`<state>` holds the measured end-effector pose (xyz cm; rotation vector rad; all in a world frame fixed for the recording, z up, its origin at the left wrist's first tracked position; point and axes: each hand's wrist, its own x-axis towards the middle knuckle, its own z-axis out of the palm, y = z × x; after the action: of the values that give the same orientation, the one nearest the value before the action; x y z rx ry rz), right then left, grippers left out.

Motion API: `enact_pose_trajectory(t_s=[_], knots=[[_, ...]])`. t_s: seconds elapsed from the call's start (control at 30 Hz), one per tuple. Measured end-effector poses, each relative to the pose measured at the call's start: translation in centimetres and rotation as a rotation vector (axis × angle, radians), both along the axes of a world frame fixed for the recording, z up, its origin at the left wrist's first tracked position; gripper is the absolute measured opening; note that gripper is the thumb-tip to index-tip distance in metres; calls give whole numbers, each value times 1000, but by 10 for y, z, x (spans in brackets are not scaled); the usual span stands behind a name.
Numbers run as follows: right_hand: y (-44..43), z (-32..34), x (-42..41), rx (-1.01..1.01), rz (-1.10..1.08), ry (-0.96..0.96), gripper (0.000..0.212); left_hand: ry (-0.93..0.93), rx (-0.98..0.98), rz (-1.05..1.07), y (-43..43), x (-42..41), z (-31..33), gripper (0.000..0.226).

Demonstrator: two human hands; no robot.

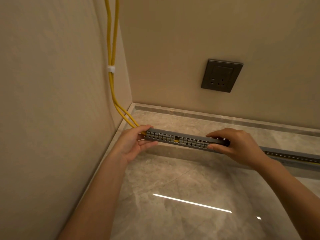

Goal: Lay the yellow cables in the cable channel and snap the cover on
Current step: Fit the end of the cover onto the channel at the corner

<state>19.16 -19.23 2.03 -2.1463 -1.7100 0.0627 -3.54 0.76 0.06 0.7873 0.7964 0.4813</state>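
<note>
Two yellow cables (110,49) run down the left wall, held by a white clip (111,68), and bend into the left end of a grey slotted cable channel (174,140). The channel stretches right, low over the marble floor. A flat grey cover (178,134) lies along its top. My left hand (133,142) grips the channel's left end, thumb on top and fingers beneath. My right hand (235,144) pinches cover and channel further right. Yellow cable shows through one slot gap and again in the channel part (294,157) right of my hand.
A grey wall socket (222,75) sits on the back wall above the floor. A marble skirting ledge (225,116) runs along the back wall and the left wall. The glossy floor (173,196) reflects a strip of light.
</note>
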Motion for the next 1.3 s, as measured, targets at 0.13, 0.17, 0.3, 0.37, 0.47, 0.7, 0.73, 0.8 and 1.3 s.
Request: enact_pose_trajectory(t_s=[0.13, 0.17, 0.3, 0.37, 0.47, 0.7, 0.73, 0.8, 1.3], knots=[[6, -1, -1, -43, -3, 28, 33, -33, -14, -2, 0, 0, -2, 10], [7, 0, -1, -37, -20, 58, 31, -52, -23, -2, 0, 0, -2, 11], [9, 7, -2, -30, -50, 174, 23, -104, -46, -10, 0, -2, -1, 17], [11, 9, -1, -39, -56, 219, 21, -111, -59, -4, 1, -2, 0, 18], [12, 11, 2, -68, -75, 309, 16, -114, -72, 17, 1, -2, 1, 15], [14, 12, 8, -106, -68, 426, 9, -121, -100, 11, 0, -3, -1, 16], [14, 13, 8, -102, -70, 422, 9, -125, -104, 6, 1, -3, -1, 17], [13, 15, 8, -87, -74, 410, 11, -132, -109, 5, 1, -2, 0, 20], [11, 16, 15, -54, -108, 401, 13, -114, -77, -31, 1, -1, 3, 27]])
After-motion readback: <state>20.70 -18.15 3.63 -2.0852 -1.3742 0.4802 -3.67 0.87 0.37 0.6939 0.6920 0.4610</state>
